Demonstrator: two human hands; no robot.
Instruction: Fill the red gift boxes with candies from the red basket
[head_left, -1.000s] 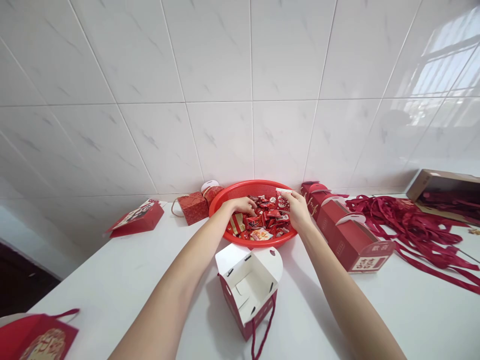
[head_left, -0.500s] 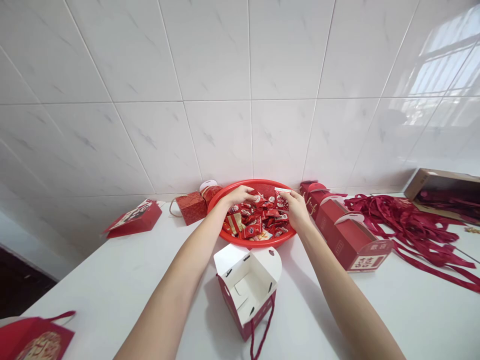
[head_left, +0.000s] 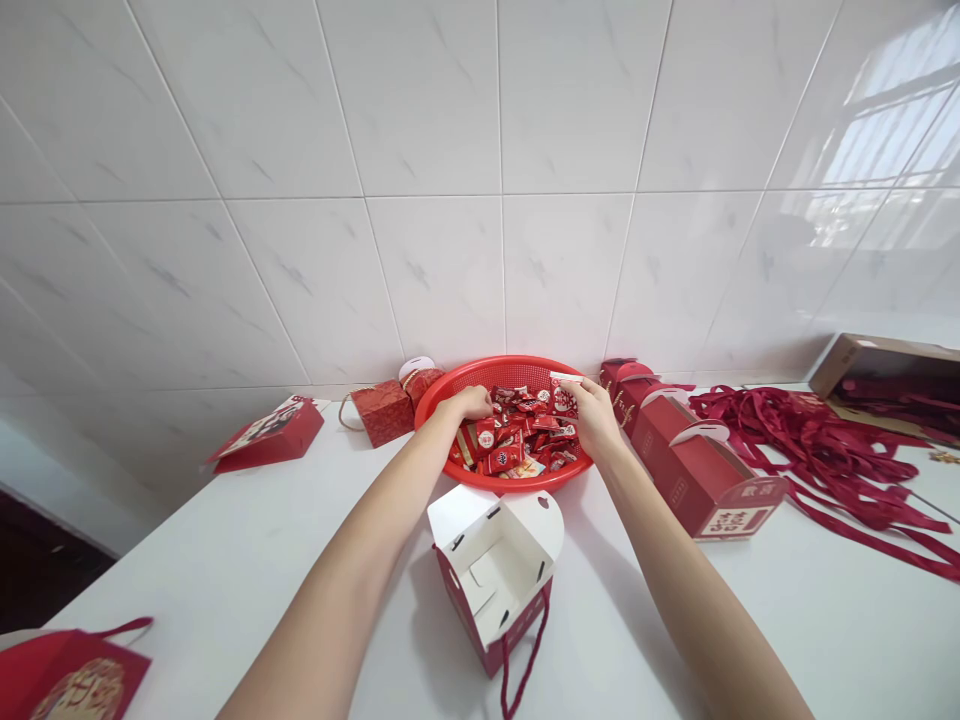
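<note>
Gap between open box (head_left: 499, 575) and closed boxes (head_left: 694, 475) (right forearm (head_left: 671, 560) crosses)

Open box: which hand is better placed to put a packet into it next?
Probably the right hand: it pinches a printed packet, while the left hand, at the basket, shows no clear hold. The open box seems reachable by either.

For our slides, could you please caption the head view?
Two hands over a red basket of wrapped sweets, an open box in front.
</note>
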